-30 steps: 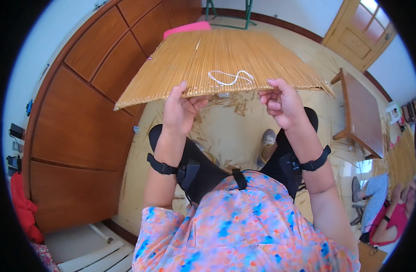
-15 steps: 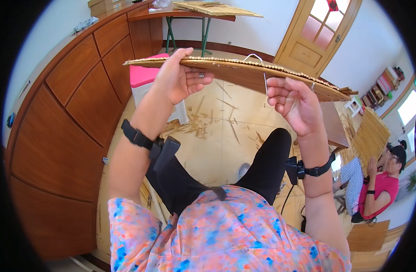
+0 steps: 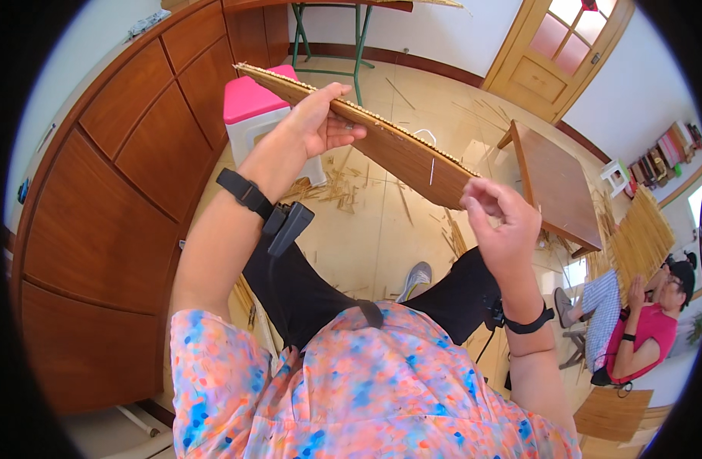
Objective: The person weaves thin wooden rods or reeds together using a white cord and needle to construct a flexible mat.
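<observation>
Left hand [image 3: 314, 126] grips the stick-edged board [image 3: 397, 157]; its long axis slants rightward from there to the curled right hand [image 3: 508, 222], whose hold I can't tell.

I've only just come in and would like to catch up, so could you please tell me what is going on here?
A person grips a thin board edged with stalk ends in the left hand. The right hand is at the board's right end, fingers curled; whether it touches is unclear. A white string hangs at the edge. Stalk scraps litter the floor, and at right another person sits by a stalk panel.
</observation>
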`<act>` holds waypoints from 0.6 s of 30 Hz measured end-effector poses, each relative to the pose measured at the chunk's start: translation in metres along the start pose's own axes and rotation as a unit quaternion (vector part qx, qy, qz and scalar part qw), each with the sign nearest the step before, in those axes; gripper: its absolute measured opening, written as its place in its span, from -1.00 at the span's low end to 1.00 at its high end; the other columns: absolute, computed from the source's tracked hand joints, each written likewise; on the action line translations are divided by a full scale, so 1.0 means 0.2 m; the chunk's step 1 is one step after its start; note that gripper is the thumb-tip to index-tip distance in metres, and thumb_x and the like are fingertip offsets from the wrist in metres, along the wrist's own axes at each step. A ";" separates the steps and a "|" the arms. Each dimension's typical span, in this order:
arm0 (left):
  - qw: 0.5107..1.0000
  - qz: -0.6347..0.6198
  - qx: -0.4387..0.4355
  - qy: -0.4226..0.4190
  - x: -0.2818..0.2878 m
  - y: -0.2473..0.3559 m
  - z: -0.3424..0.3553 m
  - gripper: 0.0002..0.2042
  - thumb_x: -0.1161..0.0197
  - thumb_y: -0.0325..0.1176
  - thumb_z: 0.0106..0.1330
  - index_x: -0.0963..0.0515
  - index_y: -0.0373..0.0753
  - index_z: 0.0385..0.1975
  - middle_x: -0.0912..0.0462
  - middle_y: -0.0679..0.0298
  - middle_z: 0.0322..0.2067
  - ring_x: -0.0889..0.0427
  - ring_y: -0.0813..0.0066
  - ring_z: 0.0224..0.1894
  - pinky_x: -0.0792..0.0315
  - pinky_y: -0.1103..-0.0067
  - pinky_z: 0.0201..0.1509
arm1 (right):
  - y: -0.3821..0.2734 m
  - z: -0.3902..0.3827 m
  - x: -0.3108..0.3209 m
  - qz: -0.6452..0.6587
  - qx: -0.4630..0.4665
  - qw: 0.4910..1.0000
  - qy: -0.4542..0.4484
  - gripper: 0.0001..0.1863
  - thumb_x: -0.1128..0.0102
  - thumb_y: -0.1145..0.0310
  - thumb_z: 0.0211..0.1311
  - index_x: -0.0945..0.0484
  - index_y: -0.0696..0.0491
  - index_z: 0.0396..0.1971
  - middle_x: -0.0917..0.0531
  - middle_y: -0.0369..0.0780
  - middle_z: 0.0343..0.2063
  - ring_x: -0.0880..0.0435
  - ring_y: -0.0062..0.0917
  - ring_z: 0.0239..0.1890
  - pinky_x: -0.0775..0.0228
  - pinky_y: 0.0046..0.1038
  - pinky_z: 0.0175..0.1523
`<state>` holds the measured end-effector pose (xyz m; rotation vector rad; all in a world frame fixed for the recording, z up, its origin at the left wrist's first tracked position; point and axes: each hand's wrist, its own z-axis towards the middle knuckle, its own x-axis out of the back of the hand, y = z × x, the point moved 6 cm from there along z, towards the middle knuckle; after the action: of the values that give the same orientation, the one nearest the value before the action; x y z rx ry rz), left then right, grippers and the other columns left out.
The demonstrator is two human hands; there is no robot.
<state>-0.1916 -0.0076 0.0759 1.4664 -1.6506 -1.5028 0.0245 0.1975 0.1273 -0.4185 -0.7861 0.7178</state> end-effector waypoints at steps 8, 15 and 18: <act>0.999 0.022 0.026 0.022 0.00 -0.07 -0.04 -0.61 -0.12 -0.05 0.27 -0.50 -0.34 -0.28 -0.64 0.06 -0.39 -0.69 0.29 -0.43 -0.58 0.56 -0.46 | 0.04 0.11 -0.20 -0.330 0.120 0.936 -0.034 -0.56 -0.38 0.33 -0.08 -0.53 0.07 -0.13 -0.61 -0.16 -0.30 -0.55 -0.27 -0.13 -0.45 -0.33 -0.08; 0.993 0.107 0.035 -0.027 0.04 -0.01 -0.10 -0.49 -0.11 0.07 0.26 -0.52 -0.40 -0.27 -0.65 0.11 -0.37 -0.66 0.45 -0.41 -0.51 0.66 -0.40 | 0.19 0.15 -0.28 -0.343 0.049 0.936 -0.065 -0.78 -0.22 0.22 0.12 -0.54 0.04 -0.32 -0.62 -0.16 -0.57 -0.61 -0.22 -0.53 -0.43 -0.26 -0.44; 0.970 0.214 -0.114 -0.005 0.01 0.01 -0.15 -0.59 -0.17 -0.04 0.28 -0.53 -0.37 -0.27 -0.65 0.14 -0.36 -0.66 0.46 -0.41 -0.50 0.65 -0.38 | 0.20 0.23 -0.21 -0.359 0.037 0.932 -0.039 -0.78 -0.21 0.22 0.14 -0.54 0.04 -0.34 -0.62 -0.13 -0.58 -0.60 -0.19 -0.54 -0.42 -0.25 -0.45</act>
<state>-0.1674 -0.0220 0.0859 0.9094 -1.6085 -1.3952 -0.0479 0.1988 0.1132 -0.0129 -0.9072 0.0756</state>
